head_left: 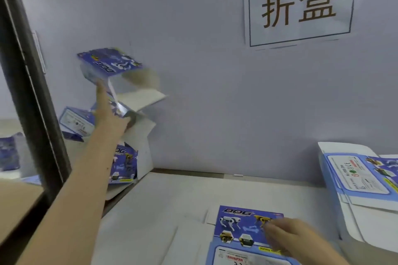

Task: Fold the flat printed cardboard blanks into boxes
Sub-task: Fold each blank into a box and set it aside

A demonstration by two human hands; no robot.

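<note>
Cardboard blank (241,228), printed blue with "DOG" and robot dogs, lies flat on the white table (168,196) right in front of you. Your right hand (288,236) rests on its right half with bent fingers, fingertips on the printed face; blur hides whether you are pinching the sheet or only pressing it down, so I cannot tell.

Your left hand (109,114) is stretched far out to the upper left, fingers straight and released, gripping nothing. Just off its fingertips is 1 folded box (107,63), blurred, tilted, up in the air against the wall (204,92), with its white end flaps hanging open to the right. Whether a fingertip touches its underside I cannot tell.

Below your left forearm sits a loose pile of folded boxes (125,163) at the table's left edge, lying at different angles, some with flaps open. A stack of flat blanks (355,178) lies at the table's right edge, print side up.

On the wall, upper right, hangs a white sign (299,6) with 2 large brown characters in a dark frame. A dark post (32,92) runs down the left side of your view
</note>
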